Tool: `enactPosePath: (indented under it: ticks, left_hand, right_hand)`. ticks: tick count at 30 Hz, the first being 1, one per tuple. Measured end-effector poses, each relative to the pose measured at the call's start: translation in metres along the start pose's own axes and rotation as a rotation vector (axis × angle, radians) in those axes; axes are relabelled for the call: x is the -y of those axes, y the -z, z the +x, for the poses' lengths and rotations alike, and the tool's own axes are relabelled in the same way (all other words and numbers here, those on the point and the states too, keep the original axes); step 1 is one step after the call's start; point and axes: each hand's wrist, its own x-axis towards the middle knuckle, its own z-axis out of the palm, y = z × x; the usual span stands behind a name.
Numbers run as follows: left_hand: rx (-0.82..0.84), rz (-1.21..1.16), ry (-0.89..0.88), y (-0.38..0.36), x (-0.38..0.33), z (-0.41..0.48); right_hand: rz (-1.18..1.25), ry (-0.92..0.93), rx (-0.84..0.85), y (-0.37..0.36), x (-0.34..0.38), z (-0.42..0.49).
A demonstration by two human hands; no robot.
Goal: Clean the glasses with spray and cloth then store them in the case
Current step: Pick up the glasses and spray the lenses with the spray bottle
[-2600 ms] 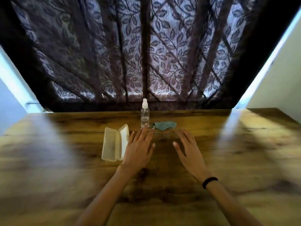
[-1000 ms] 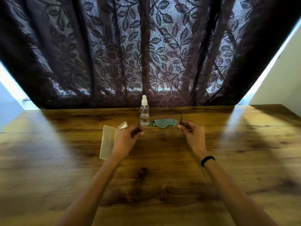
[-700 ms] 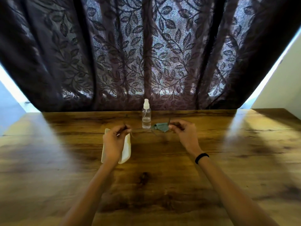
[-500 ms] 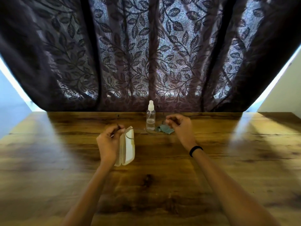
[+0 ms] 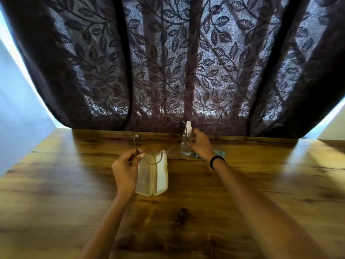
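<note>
Both hands are busy; the left hand (image 5: pixel 124 170) pinches one temple of the glasses (image 5: pixel 158 156), whose frame runs rightward from those fingers, across the open case (image 5: pixel 153 176) toward the spray bottle (image 5: pixel 186 142); the right hand (image 5: pixel 198 143), the nearer one, has its fingers curled around that upright bottle; the cloth (image 5: pixel 220 152) lies just behind its wrist, nothing between.

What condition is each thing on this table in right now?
glasses: lifted, temples unfolded, pinched by the left hand.
case: lying open on the table.
spray bottle: upright, right hand wrapped around it.
cloth: crumpled on the table, mostly hidden behind the right wrist.
</note>
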Motion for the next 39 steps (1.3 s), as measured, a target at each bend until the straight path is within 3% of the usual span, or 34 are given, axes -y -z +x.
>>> enactPosePath:
  ticks: [5, 17, 25, 29, 34, 39]
  left_hand:
    - [-0.043, -0.012, -0.006, 0.006, -0.001, 0.002]
    - [-0.026, -0.11, 0.034, -0.011, -0.017, 0.001]
    - [0.034, -0.141, -0.008, -0.038, -0.036, -0.006]
    - [0.094, -0.139, -0.014, -0.049, -0.049, -0.01]
    - [0.181, -0.149, 0.017, -0.057, -0.069, -0.017]
    - [0.151, -0.1, -0.095, -0.062, -0.077, -0.023]
  right_hand:
    - [0.045, 0.025, -0.048, -0.002, -0.005, -0.002]
    - [0.088, 0.224, -0.368, 0.033, -0.023, -0.064]
    - [0.108, 0.326, -0.349, 0.034, -0.019, -0.111]
    - [0.127, 0.403, -0.254, 0.028, -0.019, -0.124]
    - [-0.141, 0.443, -0.243, 0.022, -0.019, -0.128]
    - [-0.242, 0.439, -0.209, 0.024, -0.013, -0.126]
